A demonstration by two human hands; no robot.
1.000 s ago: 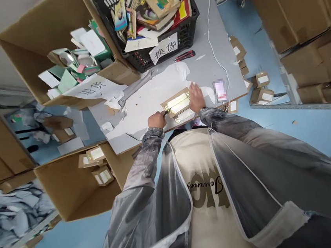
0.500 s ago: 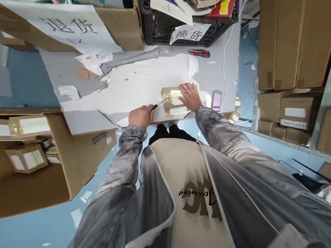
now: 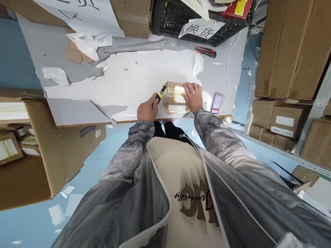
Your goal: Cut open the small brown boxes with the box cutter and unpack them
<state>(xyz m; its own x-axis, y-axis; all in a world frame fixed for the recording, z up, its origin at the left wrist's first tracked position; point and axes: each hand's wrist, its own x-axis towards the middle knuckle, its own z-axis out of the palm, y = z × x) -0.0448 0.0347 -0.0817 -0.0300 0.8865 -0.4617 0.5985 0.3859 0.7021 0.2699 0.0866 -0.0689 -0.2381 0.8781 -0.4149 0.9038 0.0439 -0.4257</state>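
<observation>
A small cardboard box (image 3: 172, 97) with white labels and clear tape sits at the front edge of the table. My left hand (image 3: 146, 109) is closed around a black and yellow utility knife (image 3: 158, 97), whose tip is at the box's upper left corner. Whether the blade is in the cardboard I cannot tell. On the box's right end lies my right hand (image 3: 194, 97), its fingers bent over the top and gripping it. A phone (image 3: 217, 102) rests to the right of that hand.
A red and black cutter (image 3: 205, 52) lies farther back, below a black crate (image 3: 186, 23) of books. Torn paper (image 3: 55, 75) is at the table's left. A large open carton (image 3: 77, 157) with small boxes stands left; shelved cartons (image 3: 281, 41) rise at right.
My left hand has shifted so the knife points more upward, its tip moving from the box's left side to its upper left corner. The box has turned slightly under my right hand.
</observation>
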